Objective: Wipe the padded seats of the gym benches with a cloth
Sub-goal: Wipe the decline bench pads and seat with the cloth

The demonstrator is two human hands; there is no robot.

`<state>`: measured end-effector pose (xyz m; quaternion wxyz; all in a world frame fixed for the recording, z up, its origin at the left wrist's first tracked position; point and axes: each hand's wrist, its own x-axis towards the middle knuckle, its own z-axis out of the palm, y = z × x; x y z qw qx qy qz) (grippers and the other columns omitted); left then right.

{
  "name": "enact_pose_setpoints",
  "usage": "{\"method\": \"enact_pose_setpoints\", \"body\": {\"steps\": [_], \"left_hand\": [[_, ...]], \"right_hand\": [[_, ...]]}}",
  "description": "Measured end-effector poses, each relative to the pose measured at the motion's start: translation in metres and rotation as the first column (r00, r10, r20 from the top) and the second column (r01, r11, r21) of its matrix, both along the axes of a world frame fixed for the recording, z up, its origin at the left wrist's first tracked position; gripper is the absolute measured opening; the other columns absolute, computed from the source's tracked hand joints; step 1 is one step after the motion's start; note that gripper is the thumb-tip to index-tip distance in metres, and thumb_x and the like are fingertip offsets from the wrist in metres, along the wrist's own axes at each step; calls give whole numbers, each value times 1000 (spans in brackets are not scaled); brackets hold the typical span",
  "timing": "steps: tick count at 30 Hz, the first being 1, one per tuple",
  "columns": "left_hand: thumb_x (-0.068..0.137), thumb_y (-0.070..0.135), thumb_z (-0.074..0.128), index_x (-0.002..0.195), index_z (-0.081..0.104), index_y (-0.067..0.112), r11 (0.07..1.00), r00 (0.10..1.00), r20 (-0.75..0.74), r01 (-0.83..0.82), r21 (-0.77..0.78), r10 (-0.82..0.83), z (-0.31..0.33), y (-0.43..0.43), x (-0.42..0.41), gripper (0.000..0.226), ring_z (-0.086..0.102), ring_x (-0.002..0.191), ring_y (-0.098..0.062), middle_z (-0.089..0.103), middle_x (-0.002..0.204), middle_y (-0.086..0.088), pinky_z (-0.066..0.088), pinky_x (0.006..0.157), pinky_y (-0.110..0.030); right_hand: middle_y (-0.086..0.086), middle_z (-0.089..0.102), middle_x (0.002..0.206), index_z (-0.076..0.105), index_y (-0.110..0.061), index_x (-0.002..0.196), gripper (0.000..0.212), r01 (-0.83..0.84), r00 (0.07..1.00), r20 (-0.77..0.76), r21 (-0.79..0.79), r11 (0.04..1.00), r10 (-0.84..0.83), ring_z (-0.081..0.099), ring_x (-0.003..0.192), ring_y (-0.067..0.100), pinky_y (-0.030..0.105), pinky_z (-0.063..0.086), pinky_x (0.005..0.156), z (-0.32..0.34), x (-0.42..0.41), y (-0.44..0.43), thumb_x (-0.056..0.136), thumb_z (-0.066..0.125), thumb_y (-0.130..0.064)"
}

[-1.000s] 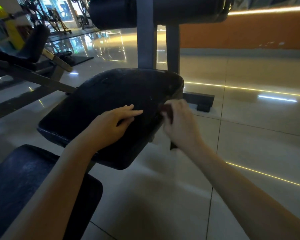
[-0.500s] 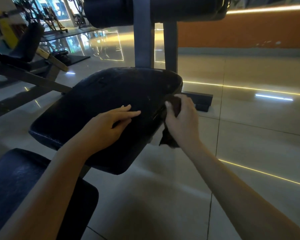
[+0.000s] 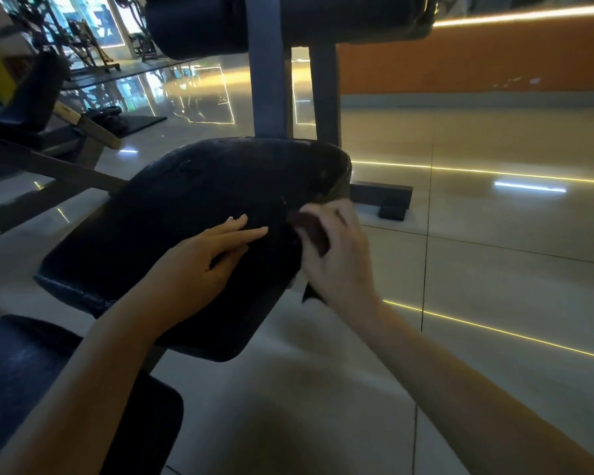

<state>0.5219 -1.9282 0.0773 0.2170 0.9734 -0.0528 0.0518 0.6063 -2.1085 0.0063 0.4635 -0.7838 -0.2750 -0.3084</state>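
A black padded seat (image 3: 172,228) tilts up in the middle of the view. My left hand (image 3: 199,265) rests flat on its top, fingers straight and pointing right. At the seat's right edge my right hand (image 3: 336,258) grips a dark cloth (image 3: 311,231) and presses it against the pad's side. A corner of the cloth hangs below the hand. A second dark pad (image 3: 24,382) lies at the lower left, partly behind my left forearm.
Two grey steel posts (image 3: 266,80) rise behind the seat and carry a black roller pad (image 3: 203,25). A grey base foot (image 3: 381,197) sits on the glossy tiled floor to the right. Another bench (image 3: 31,108) and gym machines stand at the far left.
My right hand with the cloth slid up along the seat's right edge and has come back down a little, now blurred with motion. My left hand stayed flat on the seat.
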Motion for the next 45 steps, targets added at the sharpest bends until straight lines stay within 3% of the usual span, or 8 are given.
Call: {"method": "enact_pose_setpoints", "body": {"steps": [6, 10, 14, 21, 29, 36, 41, 45], "left_hand": [[102, 28, 40, 131, 35, 56, 1000, 1000, -15, 6, 12, -6, 0, -2, 1, 40, 9, 137, 9, 22, 154, 22, 12, 111, -24], [103, 28, 40, 133, 35, 54, 1000, 1000, -16, 4, 17, -4, -1, 0, 1, 40, 9, 137, 9, 22, 156, 21, 11, 112, -24], [103, 25, 42, 133, 38, 53, 1000, 1000, -12, -4, 5, 4, -1, 0, 1, 41, 10, 136, 9, 23, 156, 20, 11, 111, -21], [103, 27, 41, 139, 41, 48, 1000, 1000, 0, -11, 0, 11, -2, -1, 1, 41, 11, 136, 8, 25, 157, 17, 12, 112, -24], [103, 26, 40, 140, 39, 46, 1000, 1000, -13, -4, 6, 4, 0, 0, 0, 42, 9, 137, 5, 22, 159, 14, 13, 118, -34], [104, 27, 39, 140, 36, 49, 1000, 1000, -19, 1, 20, 0, -3, 2, 1, 42, 10, 139, 5, 22, 159, 14, 13, 121, -37], [105, 25, 39, 143, 38, 42, 1000, 1000, -28, 5, 10, -5, 0, 0, -1, 42, 16, 147, -8, 25, 159, 9, 15, 122, -39], [103, 28, 43, 140, 41, 45, 1000, 998, -63, 5, 29, -4, 9, 4, -1, 41, 21, 147, -11, 28, 158, 10, 16, 121, -43]], "right_hand": [[6, 52, 122, 60, -14, 122, 28, 219, 949, -251, 99, 971, -188, 51, 107, 14, 0, 31, 78, 17, 55, -6, 96, 61, -20], [10, 55, 110, 63, -7, 114, 24, 13, 998, -60, 95, 995, -7, 42, 91, -7, 0, 32, 86, -8, -14, 5, 90, 67, -12], [5, 54, 104, 67, -8, 109, 21, -197, 979, 40, -15, 980, 198, 46, 89, -2, 7, 38, 80, -13, -44, 3, 90, 64, -16], [7, 58, 108, 64, -10, 113, 22, 118, 988, -114, 78, 990, -109, 50, 93, 5, -2, 32, 84, 2, 10, -4, 92, 65, -17], [2, 55, 103, 66, -8, 107, 28, -68, 995, 65, -56, 996, 72, 44, 86, -3, 5, 39, 79, -9, -26, -6, 88, 55, -26], [-3, 50, 105, 65, -11, 110, 20, 55, 998, -46, 31, 998, -53, 40, 86, -8, 0, 35, 81, -6, -8, -2, 90, 66, -16], [8, 57, 114, 62, -10, 118, 25, 173, 959, -243, 101, 980, -144, 51, 97, 9, -2, 32, 81, 7, 11, -2, 94, 62, -18], [3, 56, 108, 63, -11, 114, 22, 11, 991, -130, 148, 989, 8, 48, 95, -9, 2, 34, 86, -16, -41, 7, 93, 65, -17]]}}
